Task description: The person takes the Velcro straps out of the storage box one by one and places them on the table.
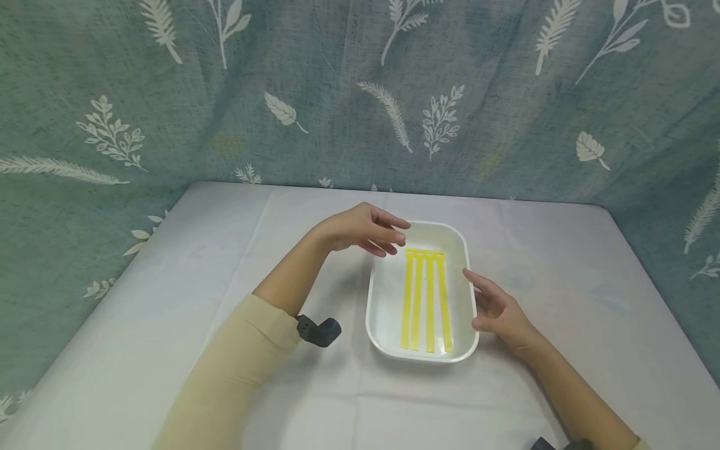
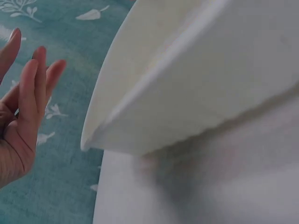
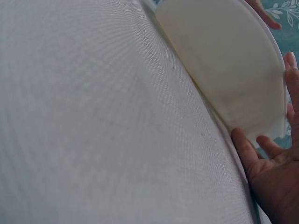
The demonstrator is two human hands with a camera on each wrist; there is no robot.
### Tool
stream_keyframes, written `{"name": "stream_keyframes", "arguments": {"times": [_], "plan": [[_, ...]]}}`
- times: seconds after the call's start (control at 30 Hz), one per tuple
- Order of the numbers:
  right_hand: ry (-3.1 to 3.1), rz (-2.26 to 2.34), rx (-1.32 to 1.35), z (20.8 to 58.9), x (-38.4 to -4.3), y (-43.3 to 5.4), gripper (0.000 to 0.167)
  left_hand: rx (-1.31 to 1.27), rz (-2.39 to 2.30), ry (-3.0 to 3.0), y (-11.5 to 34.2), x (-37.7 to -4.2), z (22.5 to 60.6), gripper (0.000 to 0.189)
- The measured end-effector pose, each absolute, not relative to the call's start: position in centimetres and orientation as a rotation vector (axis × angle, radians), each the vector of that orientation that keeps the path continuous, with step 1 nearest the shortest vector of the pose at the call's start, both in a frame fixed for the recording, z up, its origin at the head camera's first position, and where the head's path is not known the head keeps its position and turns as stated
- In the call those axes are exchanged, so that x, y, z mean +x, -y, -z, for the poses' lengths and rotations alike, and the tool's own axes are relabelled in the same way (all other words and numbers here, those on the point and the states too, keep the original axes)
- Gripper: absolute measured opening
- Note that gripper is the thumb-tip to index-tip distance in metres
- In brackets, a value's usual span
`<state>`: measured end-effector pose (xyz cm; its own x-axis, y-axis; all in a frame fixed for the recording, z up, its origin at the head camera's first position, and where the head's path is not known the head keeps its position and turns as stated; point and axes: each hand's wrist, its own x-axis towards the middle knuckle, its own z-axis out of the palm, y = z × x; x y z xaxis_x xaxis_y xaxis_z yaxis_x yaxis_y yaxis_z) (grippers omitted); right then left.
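Observation:
A white rectangular tray (image 1: 381,312) with rounded corners stands on the table. Several long yellow strips (image 1: 417,303) lie lengthwise inside it, meeting a short yellow crosswise band at their far end. Over the tray's far left corner hovers my left hand (image 1: 365,230), its fingers loosely extended and nothing held. In the left wrist view the same hand (image 2: 25,102) is apart from the tray wall. My right hand (image 1: 500,312) is at the tray's right side, its fingers spread and touching the rim and outer wall; the right wrist view shows this hand (image 3: 275,172) against the wall.
A white cloth (image 1: 270,387) covers the table. Behind and to the sides hangs a blue-green curtain (image 1: 326,75) with white leaf prints. A black wrist camera (image 1: 319,331) sticks out from the left sleeve (image 1: 242,362), close to the tray's left side.

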<state>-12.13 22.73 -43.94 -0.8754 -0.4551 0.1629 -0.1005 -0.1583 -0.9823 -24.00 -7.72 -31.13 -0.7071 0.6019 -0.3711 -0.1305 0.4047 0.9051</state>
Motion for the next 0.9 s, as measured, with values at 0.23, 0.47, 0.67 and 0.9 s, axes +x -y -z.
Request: {"name": "stream_keyframes", "arguments": {"times": [0.23,0.47,0.67,0.9], "plan": [[-1.880,2.130,-0.610,43.8,-12.0,-22.9,0.080,0.338,-1.341,-1.939,4.1,-25.5,31.9,0.046],[-1.897,2.120,-0.617,44.0,-12.1,-23.0,0.079,0.202,-1.356,-1.905,1.2,-26.0,33.8,0.044],[-1.883,2.123,-0.630,44.0,-12.3,-22.9,0.079,0.136,-1.381,-1.872,-0.3,-25.8,36.0,0.051],[-1.878,2.124,-0.628,44.3,-12.5,-23.1,0.080,0.178,-1.334,-2.069,-1.6,-25.5,38.6,0.054]]}}
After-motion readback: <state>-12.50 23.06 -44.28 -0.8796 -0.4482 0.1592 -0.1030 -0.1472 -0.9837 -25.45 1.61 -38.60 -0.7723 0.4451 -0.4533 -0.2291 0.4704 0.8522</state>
